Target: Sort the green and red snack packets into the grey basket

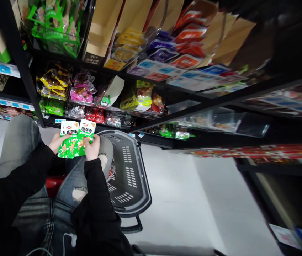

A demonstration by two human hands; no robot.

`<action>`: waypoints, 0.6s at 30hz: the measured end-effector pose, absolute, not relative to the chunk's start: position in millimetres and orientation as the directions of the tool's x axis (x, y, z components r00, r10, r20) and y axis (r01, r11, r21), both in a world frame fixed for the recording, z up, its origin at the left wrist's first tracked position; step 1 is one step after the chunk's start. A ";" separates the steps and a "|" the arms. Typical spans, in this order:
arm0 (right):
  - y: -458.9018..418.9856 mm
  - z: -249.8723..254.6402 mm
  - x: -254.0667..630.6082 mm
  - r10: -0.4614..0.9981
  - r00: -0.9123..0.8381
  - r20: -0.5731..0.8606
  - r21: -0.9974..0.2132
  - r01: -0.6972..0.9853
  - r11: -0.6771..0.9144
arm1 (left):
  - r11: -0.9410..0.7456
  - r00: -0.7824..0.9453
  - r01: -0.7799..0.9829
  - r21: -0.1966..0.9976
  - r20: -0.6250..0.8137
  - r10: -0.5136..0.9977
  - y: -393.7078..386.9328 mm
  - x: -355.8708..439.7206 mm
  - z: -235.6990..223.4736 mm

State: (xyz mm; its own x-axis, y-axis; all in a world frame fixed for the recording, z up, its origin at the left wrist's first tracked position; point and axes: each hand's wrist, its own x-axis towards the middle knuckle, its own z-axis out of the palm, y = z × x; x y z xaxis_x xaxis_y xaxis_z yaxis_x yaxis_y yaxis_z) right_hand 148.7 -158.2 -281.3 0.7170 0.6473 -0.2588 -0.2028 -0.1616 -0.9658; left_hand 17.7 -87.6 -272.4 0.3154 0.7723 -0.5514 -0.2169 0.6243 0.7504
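Several green and white snack packets (72,142) are held fanned out in front of my knees. My left hand (57,141) grips the left side of them, its thumb lying across the front. On the right, my right hand (92,146) pinches another green and white snack packet (86,128) that overlaps the others. Orange food pictures and dark lettering show on the packet fronts. How many lie behind the front ones is hidden. Beside my right knee stands a grey shopping basket (124,170), with a red-printed packet (110,172) partly visible in it.
Black shelves (145,80) with snack boxes rise in front. Yellow packets (56,80), pink packets (83,87) and red packets (94,114) fill the lower bins. A red stool (53,185) shows between my legs. An earphone (72,239) hangs on a white cord over my lap.
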 end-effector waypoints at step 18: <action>-178.8 -257.4 170.4 0.976 0.124 -0.181 0.113 -0.983 0.146 | 0.675 0.333 -0.216 0.706 -0.596 0.730 -83.8 15.7 -270.3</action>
State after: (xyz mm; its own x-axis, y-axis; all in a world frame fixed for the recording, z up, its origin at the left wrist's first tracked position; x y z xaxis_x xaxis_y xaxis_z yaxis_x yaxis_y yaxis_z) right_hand 170.4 -178.8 -257.4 0.1243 0.9756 -0.1809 -0.9828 0.1462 0.1132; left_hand 15.7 -83.8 -270.3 0.3335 0.7302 -0.5963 -0.2157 0.6749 0.7057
